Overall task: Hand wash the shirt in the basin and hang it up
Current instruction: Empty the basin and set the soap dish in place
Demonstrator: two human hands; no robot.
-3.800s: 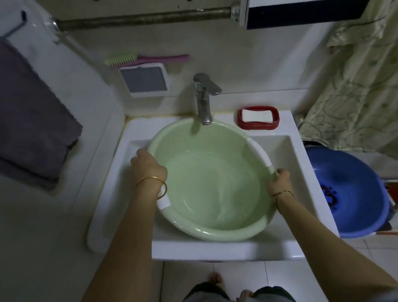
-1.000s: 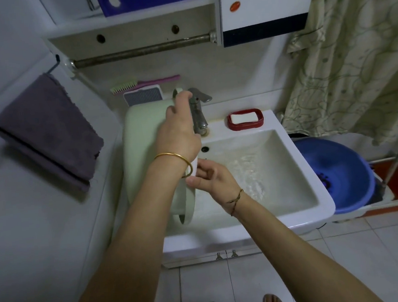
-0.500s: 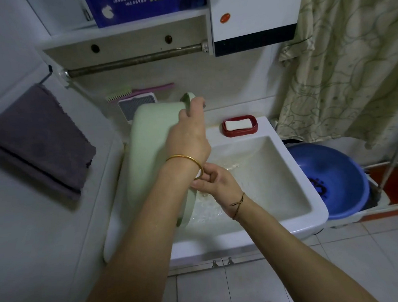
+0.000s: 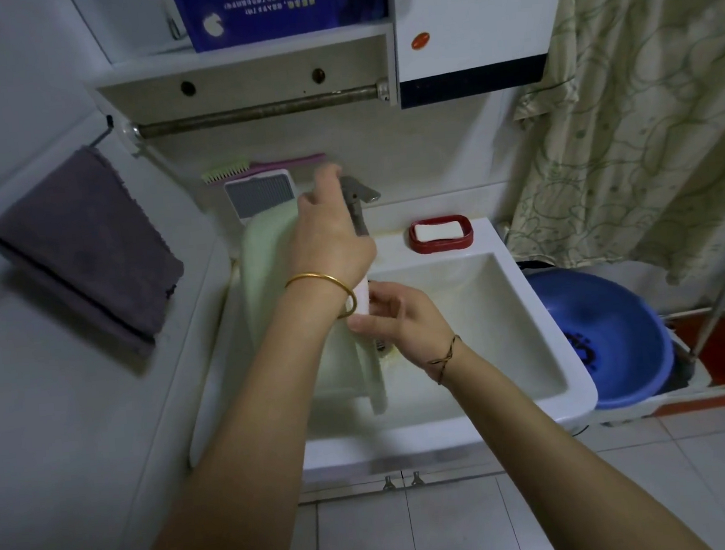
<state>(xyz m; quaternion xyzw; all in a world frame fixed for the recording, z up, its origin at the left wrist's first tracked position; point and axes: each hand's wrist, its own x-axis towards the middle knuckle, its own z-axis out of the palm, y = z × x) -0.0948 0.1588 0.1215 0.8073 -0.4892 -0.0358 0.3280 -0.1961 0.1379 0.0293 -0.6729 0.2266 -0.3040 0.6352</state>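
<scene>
A pale green plastic basin (image 4: 266,282) stands on its edge at the left side of the white sink (image 4: 476,309), its underside facing me. My left hand (image 4: 327,234) grips the basin's upper rim close to the tap (image 4: 357,201). My right hand (image 4: 398,315) pinches the rim lower down, at a white patch on it. The sink bowl looks wet, with a little water near the drain. No shirt is in view.
A red soap dish (image 4: 440,234) with a white bar sits at the sink's back right. A blue basin (image 4: 609,342) stands on the floor to the right, below a patterned curtain (image 4: 643,122). A purple towel (image 4: 85,249) hangs on the left wall. A metal rail (image 4: 261,109) runs above the tap.
The basin lay flat in the sink holding water; my hands tipped it up on edge and the water poured into the sink. Since half a second ago it has sunk slightly lower.
</scene>
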